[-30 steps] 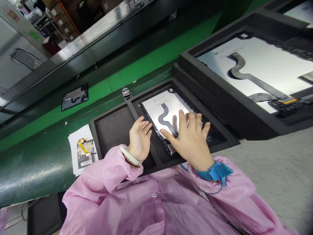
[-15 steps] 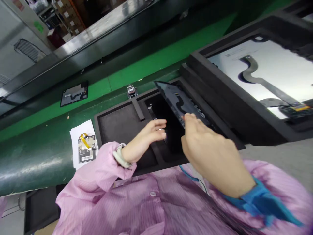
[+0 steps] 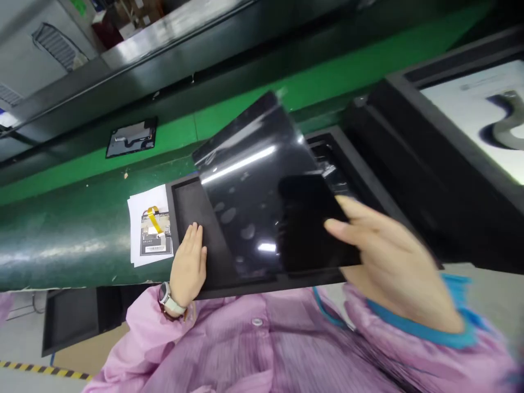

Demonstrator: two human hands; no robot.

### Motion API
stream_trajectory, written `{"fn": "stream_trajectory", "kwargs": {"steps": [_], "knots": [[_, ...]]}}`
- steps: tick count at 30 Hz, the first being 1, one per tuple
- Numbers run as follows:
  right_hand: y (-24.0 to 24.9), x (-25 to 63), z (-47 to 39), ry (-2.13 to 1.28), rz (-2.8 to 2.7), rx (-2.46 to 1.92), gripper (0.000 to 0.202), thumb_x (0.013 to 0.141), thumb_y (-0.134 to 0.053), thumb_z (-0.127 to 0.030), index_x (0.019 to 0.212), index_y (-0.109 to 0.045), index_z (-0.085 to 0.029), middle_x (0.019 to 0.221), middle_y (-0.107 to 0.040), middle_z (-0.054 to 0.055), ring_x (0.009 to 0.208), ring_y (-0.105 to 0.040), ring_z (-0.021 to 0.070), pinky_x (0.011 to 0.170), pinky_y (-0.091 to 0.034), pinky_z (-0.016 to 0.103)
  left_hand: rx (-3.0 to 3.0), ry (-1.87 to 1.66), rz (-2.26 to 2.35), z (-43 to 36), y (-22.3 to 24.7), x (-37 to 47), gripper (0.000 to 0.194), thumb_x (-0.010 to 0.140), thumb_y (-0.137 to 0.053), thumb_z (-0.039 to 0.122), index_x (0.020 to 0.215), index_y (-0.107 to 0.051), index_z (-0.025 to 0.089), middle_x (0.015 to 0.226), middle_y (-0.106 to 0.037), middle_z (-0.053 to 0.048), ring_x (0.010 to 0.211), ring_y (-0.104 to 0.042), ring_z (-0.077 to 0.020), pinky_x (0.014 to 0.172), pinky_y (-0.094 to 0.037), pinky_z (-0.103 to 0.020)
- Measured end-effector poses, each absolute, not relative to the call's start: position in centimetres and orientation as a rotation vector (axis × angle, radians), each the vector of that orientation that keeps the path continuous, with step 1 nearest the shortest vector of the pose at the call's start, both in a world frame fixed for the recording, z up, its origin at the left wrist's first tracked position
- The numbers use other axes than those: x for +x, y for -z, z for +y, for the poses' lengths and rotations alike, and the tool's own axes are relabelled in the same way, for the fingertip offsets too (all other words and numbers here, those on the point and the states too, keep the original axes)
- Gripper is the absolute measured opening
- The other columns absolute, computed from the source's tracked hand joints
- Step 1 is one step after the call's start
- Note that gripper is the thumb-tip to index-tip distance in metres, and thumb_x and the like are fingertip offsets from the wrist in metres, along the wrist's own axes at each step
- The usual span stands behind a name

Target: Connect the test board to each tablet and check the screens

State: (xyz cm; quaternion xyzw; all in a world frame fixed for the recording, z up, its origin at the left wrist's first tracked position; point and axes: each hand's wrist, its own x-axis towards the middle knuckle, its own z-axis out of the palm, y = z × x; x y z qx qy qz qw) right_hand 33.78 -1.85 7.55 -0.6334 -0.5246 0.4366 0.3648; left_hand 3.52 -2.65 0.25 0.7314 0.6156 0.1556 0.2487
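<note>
A glossy black panel (image 3: 262, 202), tilted above the black foam tray (image 3: 192, 191), reflects the ceiling lights. My right hand (image 3: 380, 251) pinches its right edge between thumb and fingers. My left hand (image 3: 188, 265) lies flat at the tray's left part, fingers together and stretched out, holding nothing. Behind the panel, in the tray's right part, some shiny parts (image 3: 333, 174) show only partly. Left of the tray, a small board with a yellow flex cable (image 3: 155, 234) rests on white paper (image 3: 137, 224).
A black-framed panel (image 3: 131, 138) lies on the green surface (image 3: 180, 131) at the back left. A large black foam box (image 3: 434, 164) holding a silvery panel (image 3: 466, 98) stands at the right. Another black tray (image 3: 71, 316) is low at the left.
My right hand has swung the panel over, so its glossy face now shows. My left hand has moved left and down onto the tray. The view has shifted slightly.
</note>
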Motion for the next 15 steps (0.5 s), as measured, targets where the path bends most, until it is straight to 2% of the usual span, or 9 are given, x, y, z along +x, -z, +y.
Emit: {"fn": "stream_trajectory", "kwargs": {"steps": [2,4,6,8,10,12,15], "knots": [[-7.1,31.4,-1.3,-1.399,-1.165,-1.467,0.053,0.094,-0.042,-0.036,0.142,-0.057,-0.018,0.121,-0.075,0.014,0.114,-0.072,0.0308,0.092,-0.060,0.049,1.772,-0.604,1.667,-2.7,-1.3,3.4,0.049,0.106,-0.040,0.037,0.151,-0.050,0.020,0.161,-0.047,-0.015,0.153,-0.040,-0.0278,0.130,-0.028,-0.051],[-7.0,29.7,-1.4,-1.385,-1.187,-1.444,0.049,0.093,-0.047,-0.036,0.136,-0.061,-0.018,0.128,-0.074,0.012,0.123,-0.068,0.0284,0.100,-0.058,0.046,1.501,-0.835,1.598,-2.8,-2.6,3.6,0.045,0.104,-0.048,0.042,0.145,-0.056,0.025,0.159,-0.050,-0.012,0.149,-0.045,-0.0268,0.128,-0.030,-0.048],[-7.6,28.3,-2.1,-1.265,-1.348,-1.485,0.045,0.096,-0.047,-0.035,0.135,-0.063,-0.019,0.130,-0.073,0.010,0.124,-0.069,0.0251,0.102,-0.058,0.041,1.232,-1.005,1.410,-3.0,-4.0,4.2,0.048,0.100,-0.057,0.048,0.145,-0.055,0.031,0.161,-0.046,-0.010,0.148,-0.046,-0.0282,0.124,-0.037,-0.048],[-8.7,26.9,-3.1,-1.145,-1.596,-1.484,0.047,0.101,-0.040,-0.030,0.141,-0.060,-0.016,0.131,-0.073,0.010,0.117,-0.073,0.0211,0.100,-0.060,0.034,1.020,-1.046,1.181,-3.2,-5.3,5.1,0.068,0.093,-0.064,0.059,0.154,-0.044,0.037,0.166,-0.038,-0.009,0.149,-0.044,-0.0320,0.117,-0.045,-0.049],[-9.6,25.2,-4.2,-1.004,-1.866,-1.404,0.052,0.102,-0.033,-0.022,0.148,-0.054,-0.009,0.139,-0.068,0.012,0.121,-0.071,0.0188,0.102,-0.060,0.029,0.883,-1.020,1.055,-3.4,-6.5,6.0,0.092,0.085,-0.065,0.073,0.162,-0.027,0.041,0.169,-0.034,-0.009,0.152,-0.040,-0.0354,0.112,-0.050,-0.051],[-9.8,23.5,-5.0,-0.820,-2.098,-1.290,0.055,0.101,-0.034,-0.020,0.150,-0.050,0.000,0.150,-0.057,0.016,0.135,-0.062,0.0224,0.108,-0.057,0.032,0.782,-1.034,1.095,-3.5,-7.3,6.5,0.100,0.082,-0.064,0.077,0.165,-0.020,0.041,0.168,-0.038,-0.008,0.152,-0.039,-0.0341,0.114,-0.049,-0.050],[-8.9,21.2,-5.6,-0.664,-2.350,-1.112,0.067,0.100,-0.050,-0.038,0.151,-0.046,0.006,0.159,-0.041,0.025,0.147,-0.046,0.0376,0.114,-0.053,0.047,0.653,-1.129,1.291,-3.0,-7.6,6.4,0.087,0.086,-0.071,0.058,0.161,-0.033,0.039,0.163,-0.046,0.000,0.155,-0.036,-0.0272,0.126,-0.036,-0.040]]}}
